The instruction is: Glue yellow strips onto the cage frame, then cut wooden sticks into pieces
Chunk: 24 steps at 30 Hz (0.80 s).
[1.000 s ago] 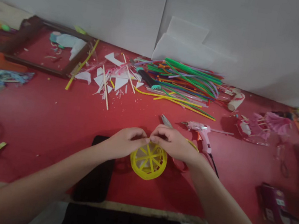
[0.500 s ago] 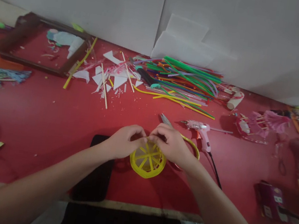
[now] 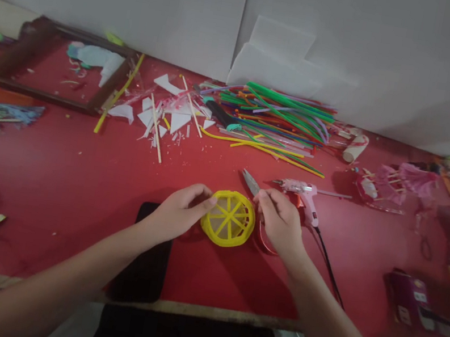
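Observation:
A yellow wheel-shaped frame with spokes [image 3: 228, 218] stands on the red table [image 3: 76, 178] between my two hands. My left hand [image 3: 181, 212] pinches its left rim with curled fingers. My right hand [image 3: 280, 221] holds the right rim with fingers bent. Just behind the frame lies a pair of scissors [image 3: 251, 182], and a pink glue gun [image 3: 304, 196] rests to the right of my right hand, its black cord trailing toward me.
A heap of coloured straws [image 3: 276, 119] lies at the back. White paper scraps [image 3: 165, 115] and a dark wooden frame [image 3: 61, 66] sit at the back left. A black phone [image 3: 147, 259] lies near the front edge. Pink craft pieces [image 3: 395, 182] clutter the right.
My hands, which met at the top of the yellow frame, have moved apart to its left and right sides. The frame now sits a little farther from me, fully visible.

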Available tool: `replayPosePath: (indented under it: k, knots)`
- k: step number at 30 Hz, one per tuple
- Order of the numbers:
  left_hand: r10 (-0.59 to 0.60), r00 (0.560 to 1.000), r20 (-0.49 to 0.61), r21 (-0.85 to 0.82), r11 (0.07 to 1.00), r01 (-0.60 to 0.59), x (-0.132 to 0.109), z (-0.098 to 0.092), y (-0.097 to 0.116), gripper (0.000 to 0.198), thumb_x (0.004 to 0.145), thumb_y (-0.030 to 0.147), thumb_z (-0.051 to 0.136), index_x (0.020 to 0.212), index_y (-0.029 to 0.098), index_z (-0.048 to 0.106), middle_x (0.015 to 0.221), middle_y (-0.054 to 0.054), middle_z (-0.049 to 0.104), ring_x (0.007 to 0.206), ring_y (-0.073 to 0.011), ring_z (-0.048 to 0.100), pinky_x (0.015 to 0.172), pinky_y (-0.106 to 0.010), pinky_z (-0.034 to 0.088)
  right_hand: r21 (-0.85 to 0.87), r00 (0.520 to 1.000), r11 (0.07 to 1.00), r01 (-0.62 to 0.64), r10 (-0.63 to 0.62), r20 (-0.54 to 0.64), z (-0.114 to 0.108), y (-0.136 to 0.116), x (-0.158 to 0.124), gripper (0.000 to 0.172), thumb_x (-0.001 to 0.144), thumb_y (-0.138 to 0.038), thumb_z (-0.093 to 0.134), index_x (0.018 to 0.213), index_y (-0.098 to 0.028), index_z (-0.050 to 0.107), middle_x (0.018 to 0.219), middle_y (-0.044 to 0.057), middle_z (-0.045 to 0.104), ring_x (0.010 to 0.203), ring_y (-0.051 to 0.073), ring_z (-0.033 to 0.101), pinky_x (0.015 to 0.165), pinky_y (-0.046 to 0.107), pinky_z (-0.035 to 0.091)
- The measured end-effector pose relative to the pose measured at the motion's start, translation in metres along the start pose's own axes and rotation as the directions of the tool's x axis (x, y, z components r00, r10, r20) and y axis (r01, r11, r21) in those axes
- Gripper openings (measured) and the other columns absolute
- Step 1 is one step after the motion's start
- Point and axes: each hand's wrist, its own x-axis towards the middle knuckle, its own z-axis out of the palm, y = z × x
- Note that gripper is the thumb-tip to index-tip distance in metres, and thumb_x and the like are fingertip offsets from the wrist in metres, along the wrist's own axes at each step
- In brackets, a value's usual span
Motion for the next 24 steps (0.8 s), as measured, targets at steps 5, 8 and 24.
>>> replayPosePath:
  k: [5, 8, 24]
  knots:
    - [-0.014, 0.997, 0.071, -0.001, 1.000, 0.014, 0.000, -0.001, 0.001, 0.031, 0.085, 0.046, 0.055, 0.073, 0.017, 0.056, 0.063, 0.004, 0.047, 0.056, -0.0100, 0.044, 0.052, -0.021, 0.033, 0.046, 0.989, 0.998, -0.051, 0.044, 0.141, -0.005, 0.008, -0.007, 0.036, 0.086, -0.053, 0.054, 0.071, -0.020, 0.058, 0.059, -0.003, 0.047, 0.053, 0.010, 0.041, 0.052, 0.025, 0.034]
    - [-0.049, 0.995, 0.085, -0.030, 0.998, 0.052, 0.001, 0.000, 0.002, 0.034, 0.082, 0.047, 0.057, 0.068, 0.016, 0.056, 0.059, 0.004, 0.044, 0.053, -0.0092, 0.040, 0.050, -0.021, 0.030, 0.082, 0.976, 0.994, -0.067, 0.048, 0.212, -0.002, 0.012, -0.009, 0.038, 0.084, -0.055, 0.054, 0.070, -0.020, 0.058, 0.060, -0.003, 0.048, 0.053, 0.010, 0.041, 0.052, 0.025, 0.035]
    - [-0.028, 0.988, -0.154, -0.147, 0.989, 0.005, -0.005, 0.015, -0.007, 0.038, 0.087, 0.050, 0.052, 0.068, 0.018, 0.046, 0.062, 0.005, 0.039, 0.058, -0.0095, 0.037, 0.055, -0.023, 0.030, 0.289, 0.997, 0.955, -0.068, 0.074, -0.012, 0.018, 0.011, -0.007, 0.036, 0.083, -0.053, 0.057, 0.102, -0.023, 0.053, 0.080, -0.002, 0.055, 0.067, 0.012, 0.050, 0.061, 0.025, 0.043]
